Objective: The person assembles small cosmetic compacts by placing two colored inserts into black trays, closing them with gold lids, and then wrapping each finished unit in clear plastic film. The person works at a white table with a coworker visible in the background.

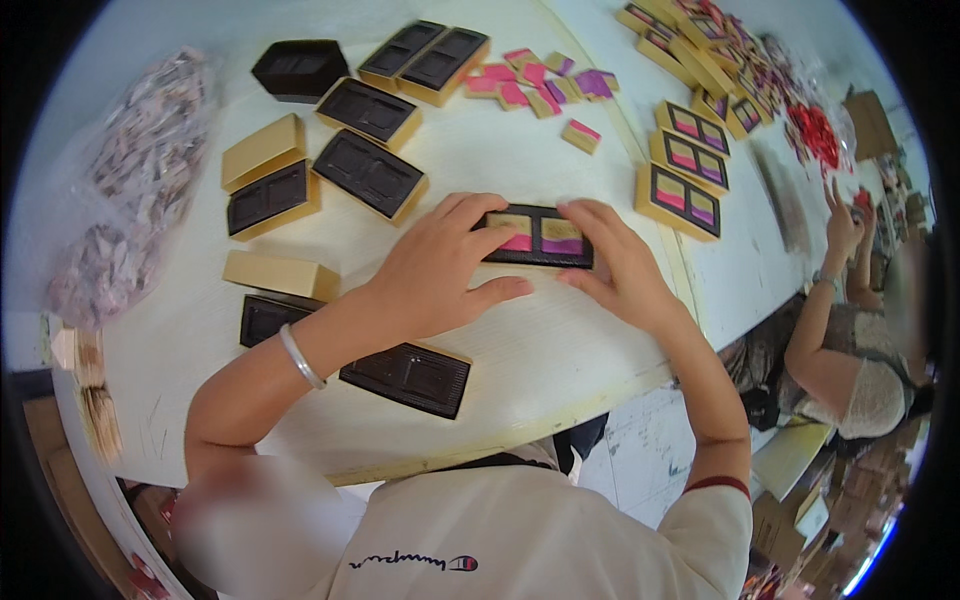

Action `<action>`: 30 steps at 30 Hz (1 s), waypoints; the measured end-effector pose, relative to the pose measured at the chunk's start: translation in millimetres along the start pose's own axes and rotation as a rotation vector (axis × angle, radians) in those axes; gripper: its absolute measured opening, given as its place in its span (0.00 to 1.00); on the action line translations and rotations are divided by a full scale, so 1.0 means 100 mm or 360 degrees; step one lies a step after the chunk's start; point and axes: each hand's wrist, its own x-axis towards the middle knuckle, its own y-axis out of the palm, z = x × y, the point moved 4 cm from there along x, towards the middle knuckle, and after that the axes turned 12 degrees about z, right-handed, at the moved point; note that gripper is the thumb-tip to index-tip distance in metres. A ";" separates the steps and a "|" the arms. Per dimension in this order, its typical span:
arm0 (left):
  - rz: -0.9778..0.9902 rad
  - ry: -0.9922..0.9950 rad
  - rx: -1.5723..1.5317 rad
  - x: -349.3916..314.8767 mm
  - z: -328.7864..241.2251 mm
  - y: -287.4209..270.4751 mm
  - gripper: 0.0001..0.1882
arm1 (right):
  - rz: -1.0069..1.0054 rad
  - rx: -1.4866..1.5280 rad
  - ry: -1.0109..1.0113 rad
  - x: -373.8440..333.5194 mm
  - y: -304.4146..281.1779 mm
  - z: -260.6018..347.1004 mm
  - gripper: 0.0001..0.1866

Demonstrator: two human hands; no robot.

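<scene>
On the white table in front of me lies a black two-compartment tray (537, 245). A pink-and-gold small box (517, 241) fills its left compartment, and a purple-and-gold small box (562, 243) the right one. My left hand (435, 262) grips the tray's left end, with a finger on the pink box and the thumb at the near side. At the other end, my right hand (618, 262) has its fingers over the far corner and its thumb at the near edge. Whether the tray sits inside a gold box cannot be seen.
Several gold boxes with empty black trays (370, 172) stand to the left. Loose pink and purple small boxes (540, 80) lie beyond my hands; filled gold boxes (680, 200) are at right. A bulging plastic bag (145, 190) sits far left. Another person (850, 350) works at right.
</scene>
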 end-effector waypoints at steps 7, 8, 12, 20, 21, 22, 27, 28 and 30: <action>-0.0019 -0.0573 0.0707 -0.27 0.43 -0.61 0.32 | -0.0080 -0.0709 0.0135 -0.47 -0.45 -0.33 0.29; 0.0136 -0.0693 0.0789 -0.34 0.54 -0.63 0.33 | -0.0083 -0.0798 0.0177 -0.54 -0.53 -0.42 0.28; 0.0209 -0.0439 0.0815 -0.33 0.74 -0.60 0.32 | -0.0095 -0.0634 0.0436 -0.75 -0.83 -0.86 0.27; 0.0192 -0.0161 0.0587 0.02 0.20 -0.07 0.34 | -0.0375 -0.0531 0.0577 -0.38 -1.14 -0.88 0.17; 0.0103 -0.0151 0.0564 0.11 0.13 -0.02 0.33 | -0.0468 -0.0412 0.0531 -0.21 -1.08 -0.86 0.16; 0.0087 -0.0127 0.0591 0.19 0.09 0.00 0.32 | -0.0443 -0.0372 0.0455 0.00 -0.95 -0.78 0.14; -0.0071 -0.0280 0.0391 0.86 0.22 -0.33 0.29 | -0.0067 -0.0645 0.0541 0.76 -0.39 -0.70 0.15; -0.0175 -0.0308 0.0308 1.03 0.32 -0.38 0.28 | -0.0027 -0.0641 0.0528 0.77 -0.35 -0.75 0.15; -0.0103 -0.0397 0.0439 1.37 0.52 -0.37 0.27 | 0.0044 -0.0619 0.0466 0.83 -0.29 -0.82 0.14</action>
